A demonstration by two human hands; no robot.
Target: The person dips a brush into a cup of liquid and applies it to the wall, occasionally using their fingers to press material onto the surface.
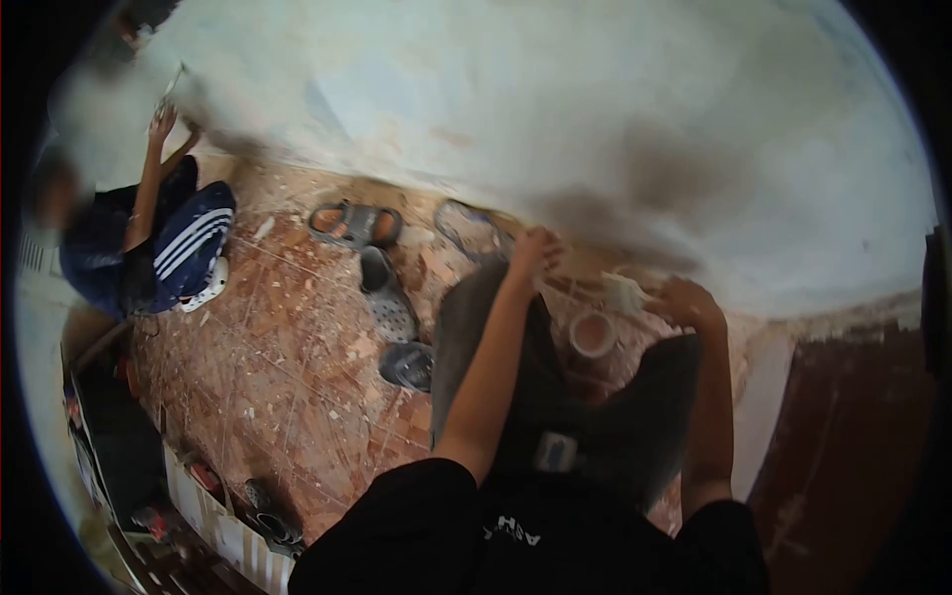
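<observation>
My right hand is closed on a pale, blurred tool that looks like a paintbrush, its whitish head pointing left, close to the foot of the wall. Below that head a small round pot stands on the floor between my legs, with something pinkish-brown inside. My left hand hangs over my left knee, fingers loosely bent and apart, and I see nothing in it. Right in front is the pale, patchy wall, with dark smudges low down.
A co-worker crouches at the left, hands raised to the wall with a thin tool. Sandals and a grey clog lie on the debris-strewn tiled floor. A brown panel is at the right.
</observation>
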